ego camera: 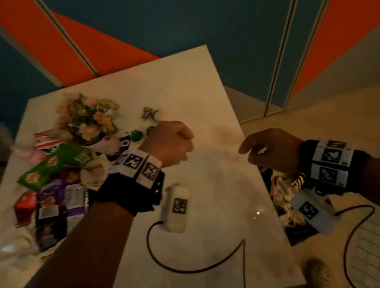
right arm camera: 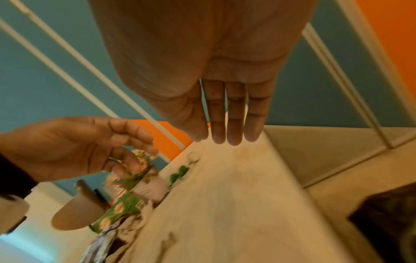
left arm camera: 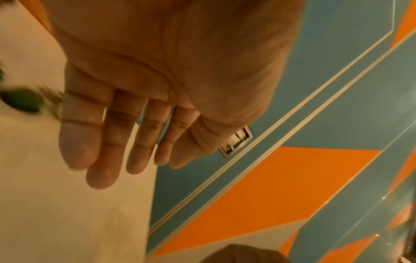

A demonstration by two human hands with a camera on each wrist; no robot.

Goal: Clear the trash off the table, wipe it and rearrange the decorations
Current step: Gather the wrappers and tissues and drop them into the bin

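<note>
On the white table [ego camera: 188,94], trash is heaped at the left: a green chip bag [ego camera: 53,165] [right arm camera: 119,210], purple wrappers [ego camera: 54,205], a red packet [ego camera: 23,205] and crumpled tissues. A flower arrangement [ego camera: 88,120] [right arm camera: 139,170] stands behind the heap. Loose green leaves [ego camera: 136,135] [left arm camera: 20,101] and a small flower sprig [ego camera: 149,113] lie near it. My left hand [ego camera: 171,144] [right arm camera: 78,146] hovers over the table's middle, fingers [left arm camera: 94,142] loosely bent, holding nothing. My right hand [ego camera: 269,148] [right arm camera: 225,115] hangs over the table's right edge with straight fingers, empty.
A dark bin [ego camera: 288,203] [right arm camera: 387,222] with crumpled wrappers sits on the floor beside the table's right edge, under my right wrist. A blue and orange panelled wall [ego camera: 189,19] runs behind the table. Black cables hang from both wrist units. A shoe [ego camera: 317,278] shows at the front.
</note>
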